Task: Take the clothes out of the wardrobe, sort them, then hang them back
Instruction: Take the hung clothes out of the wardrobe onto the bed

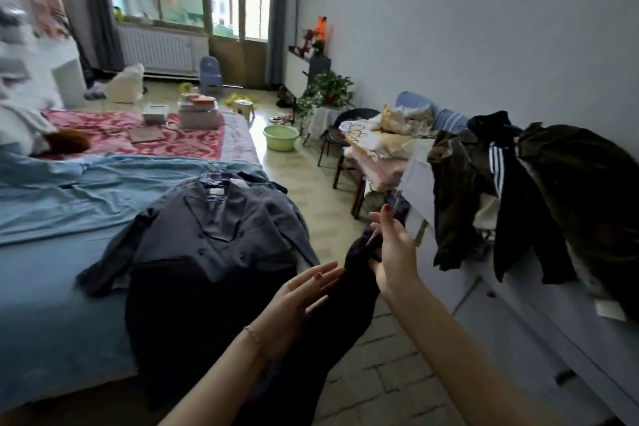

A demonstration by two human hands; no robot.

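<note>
My right hand (392,245) grips the top of a dark garment (339,315) and holds it up over the floor beside the bed. My left hand (301,294) is flat with straight fingers and touches the garment's left side. A grey buttoned shirt (214,228) on a hanger (216,180) lies spread on the blue bed (52,304), on top of other dark clothes. More dark clothes (518,204), one with white stripes, hang in a heap over the white cabinet (511,322) at the right.
A chair (349,162) piled with light fabrics stands beyond the cabinet. A green basin (280,137), a small stool (243,107), a potted plant (326,88) and a blue child's chair (211,74) sit on the tiled floor. Boxes and books lie on the red blanket (114,133).
</note>
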